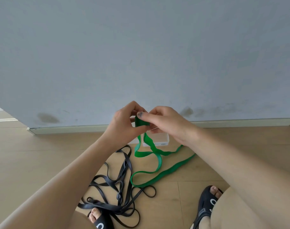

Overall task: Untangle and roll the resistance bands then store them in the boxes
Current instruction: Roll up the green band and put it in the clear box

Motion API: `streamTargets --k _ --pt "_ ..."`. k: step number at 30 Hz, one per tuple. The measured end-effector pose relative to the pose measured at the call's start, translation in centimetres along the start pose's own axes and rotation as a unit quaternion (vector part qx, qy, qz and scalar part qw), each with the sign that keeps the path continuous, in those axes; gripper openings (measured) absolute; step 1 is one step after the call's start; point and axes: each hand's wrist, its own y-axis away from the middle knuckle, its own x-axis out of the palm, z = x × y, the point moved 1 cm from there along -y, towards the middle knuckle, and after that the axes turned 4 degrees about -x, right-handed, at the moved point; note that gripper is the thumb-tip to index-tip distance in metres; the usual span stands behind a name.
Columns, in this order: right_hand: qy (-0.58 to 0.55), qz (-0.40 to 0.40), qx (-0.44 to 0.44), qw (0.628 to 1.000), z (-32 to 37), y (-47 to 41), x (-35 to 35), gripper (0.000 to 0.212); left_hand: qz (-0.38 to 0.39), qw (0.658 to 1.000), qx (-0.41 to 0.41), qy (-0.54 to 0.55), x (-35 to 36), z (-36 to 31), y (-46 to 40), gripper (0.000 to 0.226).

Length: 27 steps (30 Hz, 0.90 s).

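Head view: your left hand [124, 123] and right hand [165, 123] both pinch the started roll of the green band [157, 164], its tail trailing onto the floor [33, 154]. Tangled black bands [117, 184] lie beside your sandals [207, 204]. Your hands largely hide the white boxes [159, 141]; contents unclear.

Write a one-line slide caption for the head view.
Both hands, left and right, start rolling a green band above clear boxes, black bands tangled on the floor.
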Motion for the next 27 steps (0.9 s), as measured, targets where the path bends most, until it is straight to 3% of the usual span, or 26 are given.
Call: streamTargets --k 9,16,27 --pt "-0.061 -0.07 -0.032 0.995 0.0 0.4 -0.2 0.017 -0.027 0.999 0.038 -0.022 1.0 -1.0 0.3 0.04" --pt "-0.143 -0.038 -0.024 0.989 0.3 0.9 -1.0 0.012 -0.058 0.996 0.056 -0.04 0.8 -0.9 0.4 0.026" --pt "-0.16 -0.024 -0.016 0.987 0.4 0.6 -1.0 0.011 -0.08 0.987 0.078 -0.116 0.0 -0.6 0.5 0.028"
